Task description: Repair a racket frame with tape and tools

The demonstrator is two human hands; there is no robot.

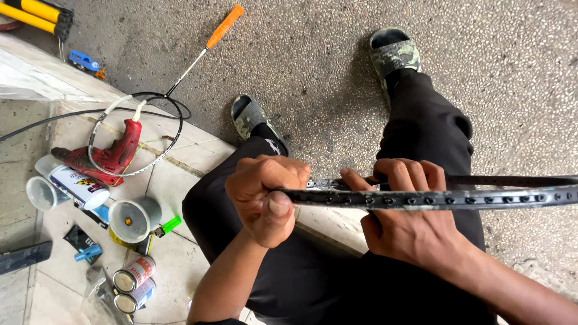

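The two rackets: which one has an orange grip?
The unstrung racket lying on the floor, its frame around the red drill. The other, a dark frame, is held in both hands and shows no grip.

The dark, unstrung racket frame point(433, 197) with a row of small grommet holes lay edge-on and level. It stretched rightward above the lap.

I see a black perforated racket frame point(433, 198) across my black trousers point(421, 132), above green camouflage-patterned slippers point(394, 54). A second racket's handle point(224, 26) is orange. The plastic drill point(108, 155) is red, the lighter point(170, 225) bright green, the toy car point(83, 60) blue, and the floor point(301, 54) speckled grey.
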